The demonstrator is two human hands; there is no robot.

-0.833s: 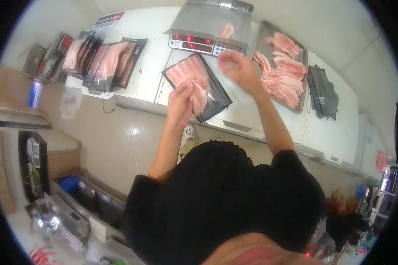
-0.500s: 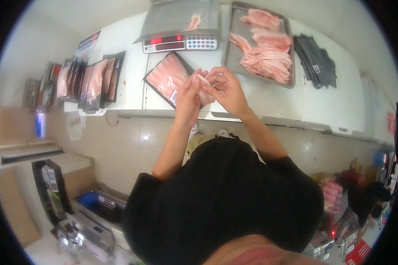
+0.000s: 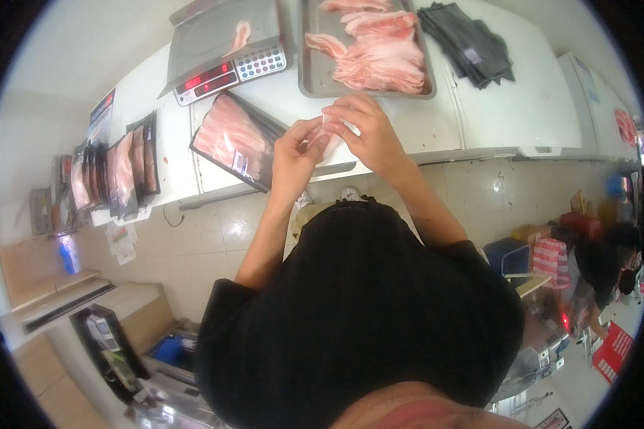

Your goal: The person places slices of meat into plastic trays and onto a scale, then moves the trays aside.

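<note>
Between both hands, in front of my chest, is a pale pink slice of raw meat (image 3: 330,143). My left hand (image 3: 299,151) pinches one side of it with thumb and fingers. Opposite, my right hand (image 3: 363,132) has its thumb and fingertips closed on the other side. Just left of my left hand lies a black-backed clear packet of sliced meat (image 3: 230,134), slanted on the white counter. Behind the hands stands a metal tray (image 3: 315,79) with a stack of meat slices (image 3: 383,61). One more slice (image 3: 239,37) rests on the weighing scale (image 3: 207,44) at the far left.
Several filled meat packets (image 3: 125,168) stand upright at the left end of the white counter (image 3: 508,118). Black flat bags (image 3: 465,44) lie fanned out right of the tray. Behind me are machines, and another person (image 3: 601,268) is at the lower right.
The whole view has turned, so the counter, scale and tray appear shifted left. Both hands still hold the slice; my left fingers have bent more around it.
</note>
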